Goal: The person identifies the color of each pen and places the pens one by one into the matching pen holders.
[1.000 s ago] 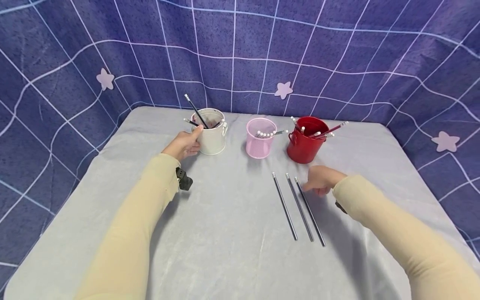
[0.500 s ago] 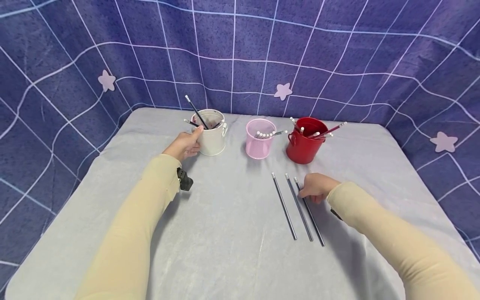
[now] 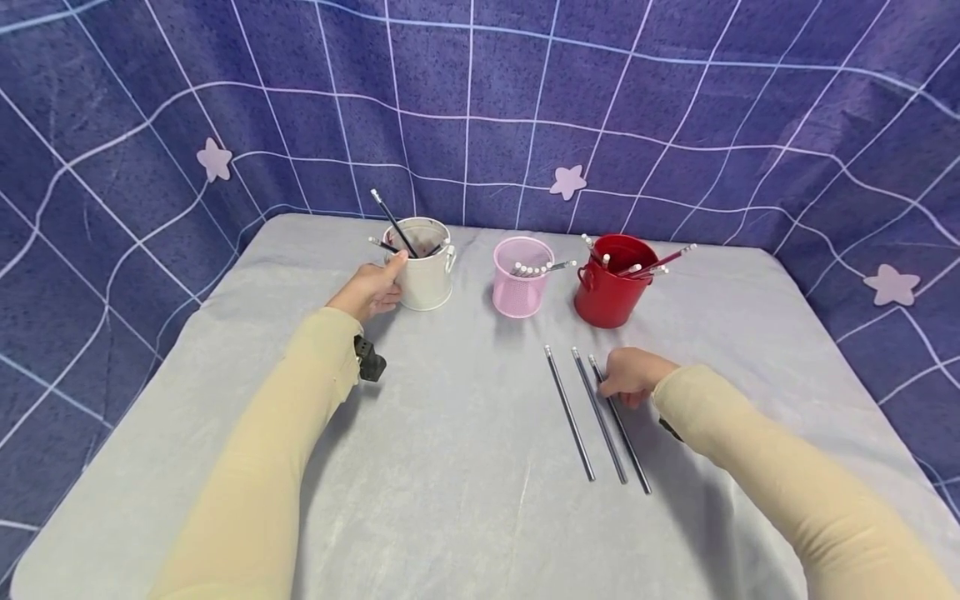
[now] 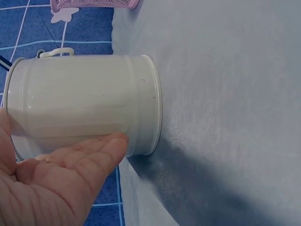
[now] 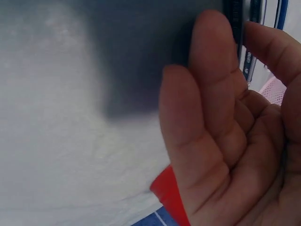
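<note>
In the head view, my left hand [image 3: 369,290] holds the near left side of a white bucket [image 3: 426,285], its thumb at the rim. In the left wrist view, the fingers [image 4: 101,153] lie along the bucket's side. Dark pencils [image 3: 393,222] with white erasers lean in that bucket. My right hand [image 3: 633,375] is down at the table, thumb and fingertips pinching the upper part of the rightmost dark pencil [image 3: 630,446]. To its left lie a middle pencil [image 3: 600,417] and a left pencil [image 3: 570,414], roughly parallel. The right hand partly hides the pinched pencil.
A pink mesh cup [image 3: 519,296] with several pencils stands between the white bucket and a red bucket [image 3: 606,300], which holds several red pencils. Grey cloth [image 3: 450,467] covers the table. A blue gridded curtain [image 3: 480,100] with stars hangs behind.
My right hand has come down and slightly left, from beside the rightmost pencil onto its upper part. During the last half second it barely moves. The left hand and the white bucket have stayed put.
</note>
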{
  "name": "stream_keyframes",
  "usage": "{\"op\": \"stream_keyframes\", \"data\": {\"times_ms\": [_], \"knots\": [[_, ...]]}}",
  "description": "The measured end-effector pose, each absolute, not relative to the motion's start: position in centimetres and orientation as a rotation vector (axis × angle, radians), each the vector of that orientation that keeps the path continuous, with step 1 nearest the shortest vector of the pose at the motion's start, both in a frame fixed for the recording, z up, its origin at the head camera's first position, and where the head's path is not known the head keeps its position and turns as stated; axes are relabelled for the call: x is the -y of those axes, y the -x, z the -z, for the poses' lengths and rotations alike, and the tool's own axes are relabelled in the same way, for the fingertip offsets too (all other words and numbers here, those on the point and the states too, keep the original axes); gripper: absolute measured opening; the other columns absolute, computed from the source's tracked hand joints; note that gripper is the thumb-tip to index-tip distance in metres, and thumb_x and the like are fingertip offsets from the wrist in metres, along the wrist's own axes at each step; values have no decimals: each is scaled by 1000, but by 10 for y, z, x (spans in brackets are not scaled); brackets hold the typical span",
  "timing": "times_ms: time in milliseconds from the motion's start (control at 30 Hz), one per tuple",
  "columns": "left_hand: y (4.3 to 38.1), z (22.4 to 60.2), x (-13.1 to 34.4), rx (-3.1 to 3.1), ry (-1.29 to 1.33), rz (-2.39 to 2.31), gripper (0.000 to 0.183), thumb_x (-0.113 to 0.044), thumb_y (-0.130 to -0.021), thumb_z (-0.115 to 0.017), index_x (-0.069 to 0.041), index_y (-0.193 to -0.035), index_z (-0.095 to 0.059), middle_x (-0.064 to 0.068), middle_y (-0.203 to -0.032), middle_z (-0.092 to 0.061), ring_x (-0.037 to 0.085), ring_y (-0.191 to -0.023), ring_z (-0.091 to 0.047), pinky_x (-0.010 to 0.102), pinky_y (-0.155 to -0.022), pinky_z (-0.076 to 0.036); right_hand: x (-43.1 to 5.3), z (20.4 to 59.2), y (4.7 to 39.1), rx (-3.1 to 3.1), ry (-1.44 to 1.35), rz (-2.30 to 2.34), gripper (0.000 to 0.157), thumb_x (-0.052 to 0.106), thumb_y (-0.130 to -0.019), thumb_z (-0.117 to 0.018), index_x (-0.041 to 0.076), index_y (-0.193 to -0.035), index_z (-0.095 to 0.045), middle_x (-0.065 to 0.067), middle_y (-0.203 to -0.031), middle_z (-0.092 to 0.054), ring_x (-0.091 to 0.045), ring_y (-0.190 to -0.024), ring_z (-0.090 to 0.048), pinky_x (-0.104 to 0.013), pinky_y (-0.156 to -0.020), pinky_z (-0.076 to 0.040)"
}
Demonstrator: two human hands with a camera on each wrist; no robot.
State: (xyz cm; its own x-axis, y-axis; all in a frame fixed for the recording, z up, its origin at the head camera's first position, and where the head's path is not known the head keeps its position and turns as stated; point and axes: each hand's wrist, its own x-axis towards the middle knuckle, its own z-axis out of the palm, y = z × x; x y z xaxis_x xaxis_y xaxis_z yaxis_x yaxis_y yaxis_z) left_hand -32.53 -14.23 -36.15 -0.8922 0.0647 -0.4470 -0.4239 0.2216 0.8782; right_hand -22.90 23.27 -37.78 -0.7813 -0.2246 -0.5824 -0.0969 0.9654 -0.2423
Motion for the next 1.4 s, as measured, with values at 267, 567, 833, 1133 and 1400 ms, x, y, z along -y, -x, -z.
{"op": "stream_keyframes", "data": {"times_ms": [267,567,833,1133,1400], "knots": [[325,361,145,-2130,354,-1697,85,-50,-100,-34,15,-145,-4,36,-145,-26,40,-136,-31,45,-113,-28,-224,371,228,-2514,299,247,26,12,-86,-57,6,-61,-58,-4,-53,-59,-12,-45,-56,-24,-48,-50],[327,361,139,-2141,352,-1698,84,-50,-100,-34,13,-147,-2,36,-145,-26,40,-136,-31,45,-113,-28,-220,355,229,-2514,279,202,30,13,-87,-55,7,-58,-57,-3,-49,-56,-12,-45,-49,-23,-48,-44],[328,360,138,-2148,358,-1694,83,-50,-100,-35,13,-147,-7,35,-145,-29,38,-136,-33,45,-113,-29,-222,340,232,-2546,274,191,32,19,-90,-58,6,-60,-58,-4,-52,-57,-14,-46,-51,-24,-51,-44],[325,361,138,-2109,342,-1728,83,-49,-100,-35,13,-147,-4,35,-146,-25,40,-137,-30,46,-114,-26,-220,316,231,-2555,259,179,27,17,-87,-58,6,-63,-58,-5,-54,-57,-17,-48,-52,-25,-51,-44],[325,361,140,-2127,366,-1711,83,-50,-100,-35,12,-147,-5,34,-146,-27,39,-136,-32,45,-113,-28,-217,291,233,-2582,317,146,30,17,-86,-55,9,-57,-51,-3,-51,-55,-13,-44,-48,-23,-46,-40]]}}
